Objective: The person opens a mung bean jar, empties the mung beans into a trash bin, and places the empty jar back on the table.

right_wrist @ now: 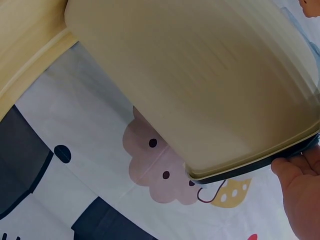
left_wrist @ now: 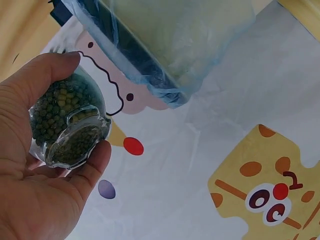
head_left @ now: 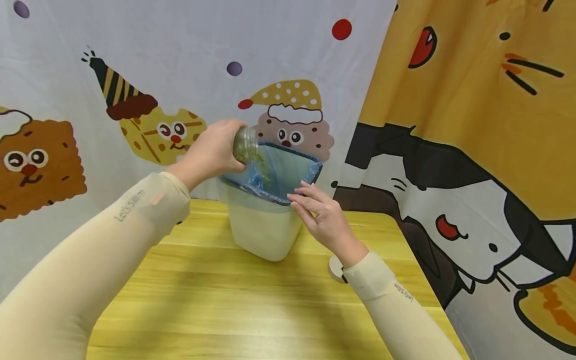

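Observation:
My left hand (head_left: 218,150) grips a clear glass jar (head_left: 245,146) of small green beans (left_wrist: 57,105). The jar is tipped on its side over the near-left part of a cream-white bin (head_left: 265,235), and green beans pour from its mouth. A thin blue plastic bag (head_left: 288,167) lines the bin and is held by a dark rim frame (right_wrist: 250,170). At the bin's right front rim, my right hand (head_left: 324,217) touches the edge with fingers stretched out. In the right wrist view, its fingertips (right_wrist: 282,165) lie right at the dark rim.
A round white lid (head_left: 336,267) lies on the yellow wood-grain table (head_left: 243,305), near the right wrist. Behind the table hangs a white cloth (head_left: 180,45) with cartoon prints. A yellow printed curtain (head_left: 459,90) hangs at the right.

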{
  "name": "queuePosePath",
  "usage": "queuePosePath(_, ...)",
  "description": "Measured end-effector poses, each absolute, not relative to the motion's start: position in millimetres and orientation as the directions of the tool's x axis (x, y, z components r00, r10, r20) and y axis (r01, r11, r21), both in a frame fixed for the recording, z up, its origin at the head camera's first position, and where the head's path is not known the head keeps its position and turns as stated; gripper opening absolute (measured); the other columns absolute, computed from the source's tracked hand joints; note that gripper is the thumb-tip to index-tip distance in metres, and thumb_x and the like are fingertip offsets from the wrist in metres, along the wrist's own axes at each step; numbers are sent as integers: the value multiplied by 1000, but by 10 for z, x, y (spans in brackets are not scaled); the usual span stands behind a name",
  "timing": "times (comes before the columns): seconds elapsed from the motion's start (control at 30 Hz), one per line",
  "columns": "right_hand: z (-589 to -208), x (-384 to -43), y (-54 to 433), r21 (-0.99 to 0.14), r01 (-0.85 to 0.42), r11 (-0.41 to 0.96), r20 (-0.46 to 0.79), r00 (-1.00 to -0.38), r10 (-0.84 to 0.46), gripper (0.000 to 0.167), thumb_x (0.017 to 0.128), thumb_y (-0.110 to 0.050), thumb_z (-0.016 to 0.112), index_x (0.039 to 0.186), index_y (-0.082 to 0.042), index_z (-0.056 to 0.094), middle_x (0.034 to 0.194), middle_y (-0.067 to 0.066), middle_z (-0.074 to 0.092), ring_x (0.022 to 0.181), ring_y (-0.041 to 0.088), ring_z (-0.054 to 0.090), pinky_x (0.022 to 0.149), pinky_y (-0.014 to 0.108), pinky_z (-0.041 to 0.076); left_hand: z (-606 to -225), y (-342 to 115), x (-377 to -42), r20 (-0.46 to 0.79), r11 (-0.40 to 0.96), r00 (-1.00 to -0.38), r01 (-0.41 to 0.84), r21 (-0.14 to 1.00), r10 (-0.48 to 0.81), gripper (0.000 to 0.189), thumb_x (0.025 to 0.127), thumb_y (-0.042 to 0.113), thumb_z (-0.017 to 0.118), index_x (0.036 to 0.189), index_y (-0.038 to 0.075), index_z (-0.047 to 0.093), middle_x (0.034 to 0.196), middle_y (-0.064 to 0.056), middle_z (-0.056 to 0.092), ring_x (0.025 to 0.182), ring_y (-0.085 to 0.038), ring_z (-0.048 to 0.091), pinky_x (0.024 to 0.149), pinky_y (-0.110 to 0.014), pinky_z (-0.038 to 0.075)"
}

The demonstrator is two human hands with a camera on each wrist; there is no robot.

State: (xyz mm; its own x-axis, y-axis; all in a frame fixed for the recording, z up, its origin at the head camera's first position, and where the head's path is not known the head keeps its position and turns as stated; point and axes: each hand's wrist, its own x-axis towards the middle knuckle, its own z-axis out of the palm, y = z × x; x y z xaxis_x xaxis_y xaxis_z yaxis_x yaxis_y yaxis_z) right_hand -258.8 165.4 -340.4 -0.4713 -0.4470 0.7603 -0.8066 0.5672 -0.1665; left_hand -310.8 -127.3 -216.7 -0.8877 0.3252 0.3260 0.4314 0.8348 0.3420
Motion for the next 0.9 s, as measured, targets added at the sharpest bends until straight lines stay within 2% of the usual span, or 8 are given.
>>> queuePosePath(0.37,-3395,-2581,1636,-172,-807,566,751,-479,-455,25,99,-12,76,124,-8,80,126,16,77,140,34,63,115,47,53,-2123,-1230,-3102,319,847,-885,435,305,339,91,84,14,87,161,4,39,153,-23,53,133,-42,55,106,-59,56)
queuePosePath(0.53,-3390,-2584,1635,-157,-814,560,762,-461,-456,26,98,-10,77,123,-7,81,125,18,77,139,35,64,116,49,52,-2093,-1220,-3114,325,848,-878,446,285,353,89,83,12,87,158,3,41,151,-24,54,132,-42,55,106,-59,57)
queuePosePath(0.9,-3394,-2596,1644,-148,-813,564,757,-460,-464,27,97,-10,77,124,-7,80,125,18,77,138,36,64,114,49,53,-1985,-1174,-3131,315,863,-867,460,207,387,92,82,14,90,159,2,41,153,-24,54,137,-43,53,113,-59,53)
